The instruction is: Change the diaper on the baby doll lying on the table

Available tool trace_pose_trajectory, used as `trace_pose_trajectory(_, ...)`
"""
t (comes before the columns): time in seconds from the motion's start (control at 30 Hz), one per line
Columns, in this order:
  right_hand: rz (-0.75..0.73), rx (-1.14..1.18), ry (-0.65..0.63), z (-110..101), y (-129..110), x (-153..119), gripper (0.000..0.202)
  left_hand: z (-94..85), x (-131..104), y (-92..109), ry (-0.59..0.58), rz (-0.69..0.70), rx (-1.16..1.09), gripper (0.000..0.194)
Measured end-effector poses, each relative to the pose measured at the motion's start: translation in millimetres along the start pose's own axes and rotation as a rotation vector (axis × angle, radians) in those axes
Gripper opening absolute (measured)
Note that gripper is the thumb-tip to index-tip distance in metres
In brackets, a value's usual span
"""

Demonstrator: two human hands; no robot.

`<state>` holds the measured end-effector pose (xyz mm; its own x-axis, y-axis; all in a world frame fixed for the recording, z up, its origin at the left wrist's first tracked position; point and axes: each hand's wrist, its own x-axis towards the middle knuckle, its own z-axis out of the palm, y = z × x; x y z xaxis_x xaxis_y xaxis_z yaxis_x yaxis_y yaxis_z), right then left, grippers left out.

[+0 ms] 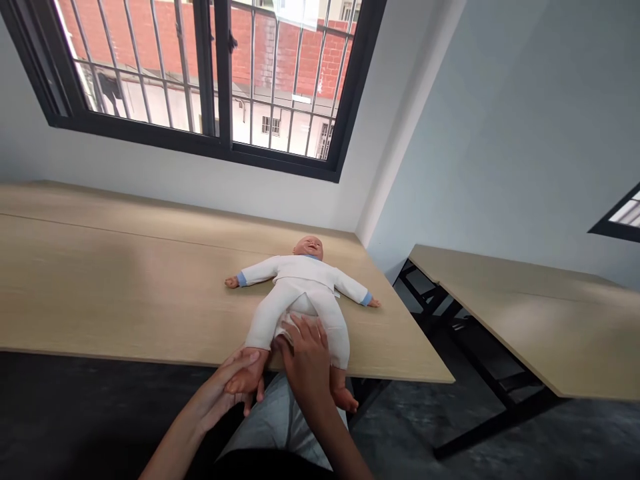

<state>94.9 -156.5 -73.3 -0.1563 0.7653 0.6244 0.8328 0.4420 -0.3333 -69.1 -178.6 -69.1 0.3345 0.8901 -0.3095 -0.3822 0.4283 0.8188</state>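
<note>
A baby doll [307, 277] in a white outfit with blue cuffs lies on its back on the wooden table [165, 287], arms spread, head toward the window. Its legs reach over the table's front edge. My left hand [230, 387] is wrapped round the doll's bare foot at the left, fingers partly beneath it. Between the doll's legs, my right hand [305, 347] rests on white cloth at the crotch, fingers spread with the tips on the fabric. Whether the thumb pinches the cloth is not clear.
A second wooden table [525, 300] with black legs stands to the right, across a gap. Behind the first table are a wall and a barred window [220, 150]. My own legs are beneath the front edge.
</note>
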Motion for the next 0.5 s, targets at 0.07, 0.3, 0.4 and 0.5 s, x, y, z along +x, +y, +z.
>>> trace_pose_trajectory(0.07,-0.026,0.003,-0.013,9.0,4.5,-0.9,0.032,-1.2,-0.5,3.2,0.028,0.042,0.063,0.082)
trace_pose_trajectory(0.3,-0.316,0.000,0.171,-13.0,20.7,-23.1,0.042,-1.2,-2.8,8.7,0.097,0.135,0.291,0.108)
trace_pose_trajectory(0.4,-0.415,-0.004,0.159,-35.4,13.0,-21.8,0.037,-2.8,-2.8,7.6,0.083,0.131,0.344,0.106)
trace_pose_trajectory(0.5,-0.554,-0.062,0.140,-57.6,1.7,-11.5,0.031,-6.0,-2.5,6.3,0.054,0.129,0.373,0.108)
